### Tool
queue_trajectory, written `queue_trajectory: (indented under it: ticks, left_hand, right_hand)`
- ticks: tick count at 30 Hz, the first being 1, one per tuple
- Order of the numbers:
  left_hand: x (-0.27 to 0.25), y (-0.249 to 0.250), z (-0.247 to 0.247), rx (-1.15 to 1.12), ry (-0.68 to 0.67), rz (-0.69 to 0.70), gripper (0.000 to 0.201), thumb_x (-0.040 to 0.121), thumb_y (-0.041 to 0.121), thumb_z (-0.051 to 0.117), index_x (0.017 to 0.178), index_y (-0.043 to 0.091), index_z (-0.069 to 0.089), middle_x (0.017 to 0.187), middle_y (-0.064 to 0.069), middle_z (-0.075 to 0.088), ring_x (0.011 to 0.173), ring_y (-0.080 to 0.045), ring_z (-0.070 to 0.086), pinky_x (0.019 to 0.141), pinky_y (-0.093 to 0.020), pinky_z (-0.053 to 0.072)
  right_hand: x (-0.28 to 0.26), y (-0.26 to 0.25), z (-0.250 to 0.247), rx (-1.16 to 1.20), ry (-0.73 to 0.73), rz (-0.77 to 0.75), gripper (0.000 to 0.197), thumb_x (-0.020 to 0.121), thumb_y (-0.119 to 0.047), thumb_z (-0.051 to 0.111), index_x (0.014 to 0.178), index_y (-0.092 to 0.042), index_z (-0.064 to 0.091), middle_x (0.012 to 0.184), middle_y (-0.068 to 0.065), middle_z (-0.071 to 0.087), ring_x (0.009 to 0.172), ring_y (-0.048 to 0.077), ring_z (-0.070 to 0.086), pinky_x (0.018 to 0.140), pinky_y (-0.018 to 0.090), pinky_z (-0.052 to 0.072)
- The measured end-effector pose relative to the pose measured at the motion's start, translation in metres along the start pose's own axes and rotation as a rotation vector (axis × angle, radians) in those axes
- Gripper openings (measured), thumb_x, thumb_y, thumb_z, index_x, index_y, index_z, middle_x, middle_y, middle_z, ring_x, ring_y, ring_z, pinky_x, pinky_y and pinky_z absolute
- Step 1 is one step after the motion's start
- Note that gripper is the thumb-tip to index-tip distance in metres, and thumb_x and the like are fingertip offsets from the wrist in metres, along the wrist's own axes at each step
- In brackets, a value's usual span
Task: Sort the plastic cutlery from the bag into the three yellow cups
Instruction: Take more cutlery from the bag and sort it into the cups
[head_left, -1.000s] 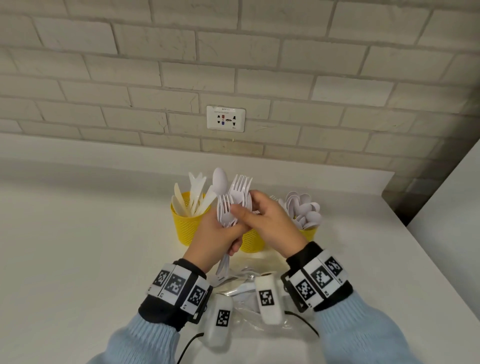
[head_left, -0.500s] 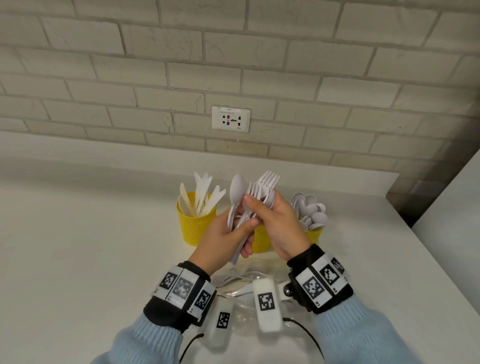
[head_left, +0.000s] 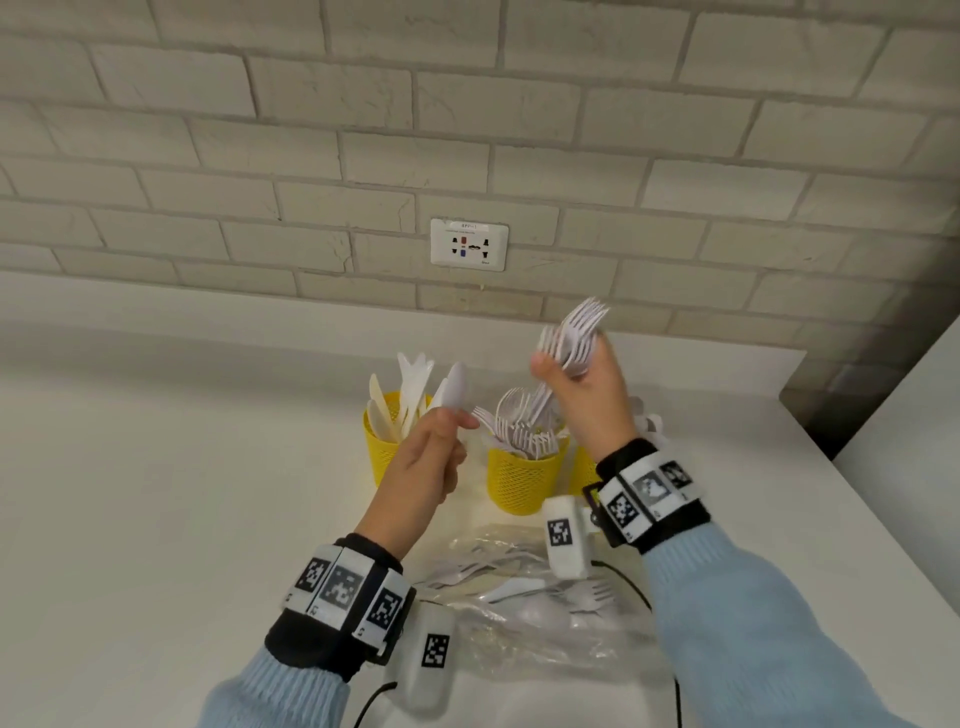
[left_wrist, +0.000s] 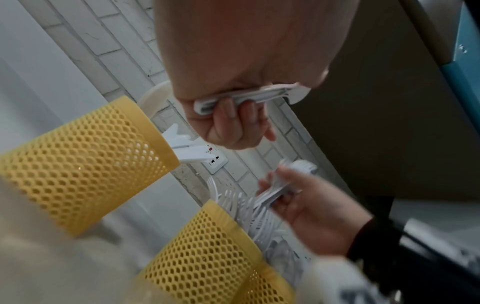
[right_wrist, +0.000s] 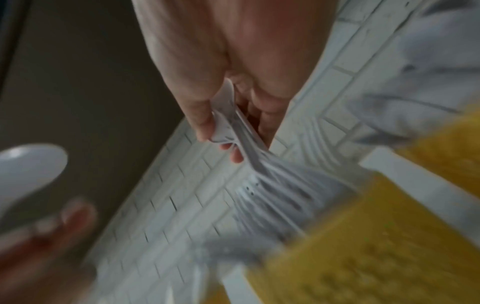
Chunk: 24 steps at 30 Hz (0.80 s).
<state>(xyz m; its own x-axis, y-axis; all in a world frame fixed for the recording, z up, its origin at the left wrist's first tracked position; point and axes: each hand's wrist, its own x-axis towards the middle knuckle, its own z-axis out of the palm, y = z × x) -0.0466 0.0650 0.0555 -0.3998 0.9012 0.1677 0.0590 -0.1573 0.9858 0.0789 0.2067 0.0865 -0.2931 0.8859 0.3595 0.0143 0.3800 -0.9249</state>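
The left hand (head_left: 426, 457) pinches one white spoon (head_left: 453, 387) by its handle, bowl end up. The right hand (head_left: 587, 395) holds a bunch of white forks (head_left: 574, 338), its fingers curled round them, above the middle yellow cup (head_left: 522, 478). That cup is full of forks. At 9 o'clock from it, the left cup (head_left: 382, 452) holds knives. At 3 o'clock, the right cup (head_left: 582, 470) is mostly hidden behind the right wrist. The clear bag (head_left: 519, 618) lies on the white counter (head_left: 156, 519) at 6 o'clock from the cups, with cutlery inside.
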Motion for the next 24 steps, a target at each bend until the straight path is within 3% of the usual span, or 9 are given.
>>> queue_trajectory:
  ticks: [4,7,11,13,15,17,20,22,24]
  left_hand:
    - [0.005,0.006,-0.006,0.059,0.04,0.101,0.027,0.099,0.03,0.038,0.1,0.023,0.064,0.066,0.003,0.039,0.053,-0.002,0.037,0.055,-0.009,0.036]
    - [0.009,0.011,-0.008,0.096,0.073,0.154,0.023,0.099,0.016,0.044,0.111,0.022,0.063,0.064,0.001,0.04,0.055,-0.001,0.038,0.057,-0.007,0.036]
    - [0.015,0.02,-0.004,-0.045,0.094,0.156,0.023,0.098,0.014,0.045,0.113,0.025,0.058,0.065,0.002,0.037,0.051,-0.004,0.036,0.05,-0.014,0.035]
    - [0.017,0.023,-0.001,-0.11,0.11,0.159,0.021,0.1,0.025,0.041,0.115,0.032,0.054,0.067,0.003,0.037,0.051,-0.005,0.033,0.048,-0.015,0.032]
    - [0.021,0.025,-0.001,-0.156,0.12,0.184,0.026,0.101,0.03,0.034,0.12,0.028,0.052,0.07,0.002,0.04,0.054,-0.006,0.033,0.049,-0.016,0.031]
    - [0.027,0.026,0.0,-0.121,0.128,0.237,0.024,0.103,0.025,0.033,0.117,0.019,0.051,0.071,0.001,0.043,0.057,-0.008,0.037,0.056,-0.02,0.034]
    - [0.037,0.032,0.001,-0.127,0.123,0.273,0.019,0.102,0.013,0.035,0.106,0.024,0.05,0.068,0.005,0.049,0.056,-0.009,0.041,0.058,-0.022,0.038]
    - [0.042,0.04,0.004,-0.1,0.082,0.323,0.025,0.101,0.005,0.038,0.11,0.026,0.05,0.064,0.008,0.055,0.055,-0.009,0.046,0.059,-0.02,0.044]
    - [0.046,0.051,0.008,-0.083,0.036,0.355,0.031,0.098,0.001,0.043,0.118,0.023,0.049,0.064,0.007,0.062,0.057,-0.011,0.057,0.064,-0.022,0.053]
  right_hand:
    - [-0.015,0.031,0.007,-0.15,-0.123,0.045,0.053,0.08,-0.009,0.07,0.122,-0.026,0.043,0.1,-0.003,0.061,0.092,0.013,0.062,0.086,0.028,0.053]
    - [-0.014,0.028,0.005,-0.138,-0.115,0.011,0.059,0.078,-0.007,0.071,0.121,-0.036,0.042,0.091,-0.005,0.058,0.082,0.011,0.06,0.077,0.024,0.053]
    - [-0.006,0.029,0.005,-0.199,-0.142,-0.051,0.036,0.085,-0.005,0.059,0.109,-0.031,0.057,0.087,-0.006,0.059,0.072,-0.001,0.057,0.069,0.019,0.047]
    - [-0.004,0.032,0.007,-0.307,-0.163,-0.06,0.021,0.089,-0.009,0.054,0.099,-0.023,0.066,0.094,-0.002,0.064,0.082,0.001,0.058,0.079,0.024,0.046]
    - [-0.003,0.031,0.007,-0.41,-0.182,-0.063,0.019,0.092,-0.019,0.053,0.104,-0.017,0.069,0.106,0.004,0.065,0.096,0.013,0.059,0.091,0.031,0.046]
    - [-0.003,0.027,0.005,-0.504,-0.199,-0.085,0.029,0.094,-0.028,0.052,0.115,-0.013,0.065,0.117,0.007,0.061,0.109,0.019,0.054,0.098,0.031,0.041]
    - [-0.005,0.024,0.004,-0.665,-0.328,-0.103,0.034,0.097,-0.026,0.044,0.123,-0.009,0.059,0.131,0.009,0.055,0.122,0.023,0.049,0.104,0.031,0.035]
    - [-0.01,0.019,-0.003,-0.66,-0.391,-0.063,0.036,0.098,-0.027,0.044,0.127,-0.009,0.056,0.136,0.008,0.053,0.125,0.024,0.048,0.107,0.034,0.036]
    - [-0.011,0.008,-0.019,-0.612,-0.336,-0.064,0.042,0.095,-0.034,0.049,0.133,-0.016,0.05,0.14,0.004,0.05,0.13,0.019,0.044,0.11,0.034,0.033]
